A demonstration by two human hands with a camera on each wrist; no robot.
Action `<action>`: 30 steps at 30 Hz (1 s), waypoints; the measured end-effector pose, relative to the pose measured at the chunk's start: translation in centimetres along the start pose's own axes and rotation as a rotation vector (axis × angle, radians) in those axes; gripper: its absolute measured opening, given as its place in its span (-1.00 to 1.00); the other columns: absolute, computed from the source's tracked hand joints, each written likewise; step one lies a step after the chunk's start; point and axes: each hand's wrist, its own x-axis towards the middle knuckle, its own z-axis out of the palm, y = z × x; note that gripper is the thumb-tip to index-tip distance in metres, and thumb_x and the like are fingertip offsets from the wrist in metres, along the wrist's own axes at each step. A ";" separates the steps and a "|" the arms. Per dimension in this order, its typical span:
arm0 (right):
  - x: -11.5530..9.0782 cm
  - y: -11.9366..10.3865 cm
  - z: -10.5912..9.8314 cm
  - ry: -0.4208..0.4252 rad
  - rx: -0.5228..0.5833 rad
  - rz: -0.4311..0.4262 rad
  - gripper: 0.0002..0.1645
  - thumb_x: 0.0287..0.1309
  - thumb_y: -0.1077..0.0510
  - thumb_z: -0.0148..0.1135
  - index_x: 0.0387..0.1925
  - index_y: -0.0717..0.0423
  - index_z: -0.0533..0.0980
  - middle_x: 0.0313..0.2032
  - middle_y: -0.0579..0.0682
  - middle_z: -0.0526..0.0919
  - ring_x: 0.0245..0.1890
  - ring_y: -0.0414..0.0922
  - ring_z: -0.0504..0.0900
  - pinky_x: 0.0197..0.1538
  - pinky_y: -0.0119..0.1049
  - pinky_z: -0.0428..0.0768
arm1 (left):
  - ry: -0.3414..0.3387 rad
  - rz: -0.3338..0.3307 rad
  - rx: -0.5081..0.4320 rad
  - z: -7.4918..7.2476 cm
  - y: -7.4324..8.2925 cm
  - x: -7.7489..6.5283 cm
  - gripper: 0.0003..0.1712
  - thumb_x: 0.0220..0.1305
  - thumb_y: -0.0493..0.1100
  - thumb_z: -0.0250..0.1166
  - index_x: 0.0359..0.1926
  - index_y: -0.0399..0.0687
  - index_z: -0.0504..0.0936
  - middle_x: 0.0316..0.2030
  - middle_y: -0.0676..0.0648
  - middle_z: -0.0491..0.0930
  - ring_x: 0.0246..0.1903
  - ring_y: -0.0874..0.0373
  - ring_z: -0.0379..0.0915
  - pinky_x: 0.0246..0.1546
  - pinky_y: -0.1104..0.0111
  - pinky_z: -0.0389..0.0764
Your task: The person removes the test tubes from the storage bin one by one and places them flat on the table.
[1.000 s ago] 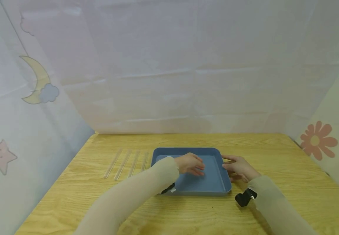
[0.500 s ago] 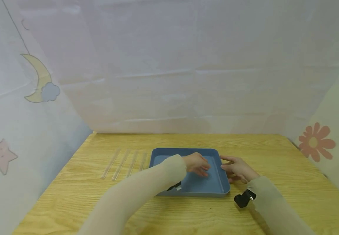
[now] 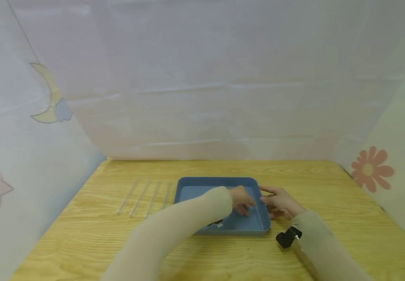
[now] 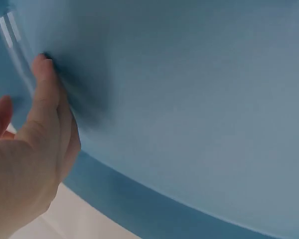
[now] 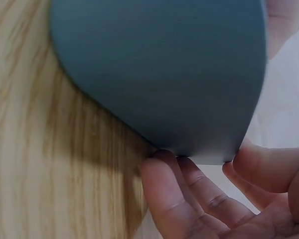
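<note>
A shallow blue rectangular tray lies on the wooden table. My left hand reaches inside it toward the right end, fingers pointing down at its floor. In the left wrist view the left hand has mostly straight fingers, with a fingertip close to or touching the tray floor; I see nothing held. At the tray's right side, my right hand touches the outer wall and rim from outside. The right wrist view shows the right hand with loosely bent fingertips against the tray's side.
Several clear thin tubes lie side by side on the table, left of the tray. A pale patterned curtain hangs behind the table and at both sides. A black wrist mount sits below my right hand.
My left hand has moved right inside the tray, toward its right wall, and its fingers have tipped downward. The right hand stays at the tray's side. The whole head view has shifted slightly.
</note>
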 end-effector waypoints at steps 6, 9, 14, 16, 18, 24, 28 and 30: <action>0.1 0.0 0.2 0.010 -0.006 0.010 -0.29 0.41 0.24 0.05 0.48 0.24 0.05 0.20 0.45 0.40 -0.06 0.11 0.65 -0.37 -0.16 0.64 | 0.048 0.017 0.073 0.7 0.3 -0.4 -0.39 0.23 -0.23 0.36 0.24 -0.37 0.39 -0.19 -0.26 0.62 -0.30 -0.09 0.68 -0.28 0.23 0.69; 0.0 0.1 0.2 0.007 -0.007 0.008 -0.29 0.42 0.23 0.05 0.48 0.24 0.04 0.22 0.46 0.37 -0.01 0.17 0.62 -0.36 -0.15 0.65 | 0.079 0.007 0.104 1.2 0.2 0.6 -0.33 0.19 -0.19 0.41 0.26 -0.32 0.39 -0.21 -0.24 0.60 -0.41 -0.06 0.68 -0.38 0.23 0.69; -0.1 0.1 0.1 0.003 0.001 0.007 -0.28 0.41 0.23 0.05 0.48 0.24 0.04 0.22 0.46 0.36 -0.02 0.17 0.61 -0.32 -0.12 0.65 | 0.140 -0.026 0.194 2.2 -0.3 3.1 -0.27 0.10 -0.13 0.48 0.27 -0.22 0.42 -0.33 -0.17 0.53 -0.66 0.03 0.57 -0.67 0.28 0.58; -0.1 0.1 0.1 0.000 0.006 0.004 -0.28 0.41 0.23 0.05 0.48 0.24 0.04 0.21 0.46 0.36 -0.06 0.11 0.64 -0.32 -0.12 0.64 | 0.149 -0.026 0.225 2.4 -0.3 3.2 -0.25 0.12 -0.13 0.47 0.30 -0.20 0.40 -0.27 -0.16 0.55 -0.72 0.05 0.51 -0.73 0.31 0.53; -0.2 0.1 0.1 -0.003 0.011 0.005 -0.29 0.42 0.23 0.04 0.48 0.24 0.04 0.19 0.44 0.39 -0.13 0.05 0.65 -0.33 -0.13 0.64 | 0.150 -0.025 0.255 2.3 0.1 2.2 -0.24 0.15 -0.12 0.45 0.34 -0.16 0.37 -0.15 -0.15 0.57 -0.74 0.08 0.47 -0.73 0.33 0.51; -0.4 -0.1 0.0 -0.006 0.024 0.000 -0.28 0.42 0.23 0.04 0.49 0.23 0.03 0.17 0.43 0.40 -0.18 -0.02 0.66 -0.32 -0.11 0.65 | 0.170 -0.018 0.287 2.2 1.3 -0.9 -0.41 0.21 -0.15 0.39 0.25 -0.16 0.48 -0.13 -0.09 0.59 -0.60 0.06 0.46 -0.61 0.32 0.53; -0.4 0.0 0.1 -0.004 0.023 -0.004 -0.29 0.42 0.23 0.04 0.49 0.22 0.03 0.21 0.46 0.36 -0.15 0.00 0.66 -0.32 -0.10 0.66 | 0.180 -0.009 0.290 2.4 1.1 -1.0 -0.38 0.26 -0.09 0.34 0.30 -0.16 0.44 0.00 -0.11 0.57 -0.60 0.07 0.44 -0.60 0.30 0.52; -0.3 0.1 0.2 0.000 0.022 -0.005 -0.29 0.42 0.24 0.04 0.49 0.22 0.04 0.20 0.46 0.37 -0.15 0.01 0.66 -0.32 -0.10 0.66 | 0.170 -0.004 0.294 2.4 0.8 -0.7 -0.34 0.29 -0.07 0.31 0.36 -0.12 0.37 0.11 -0.08 0.53 -0.66 0.09 0.40 -0.66 0.32 0.47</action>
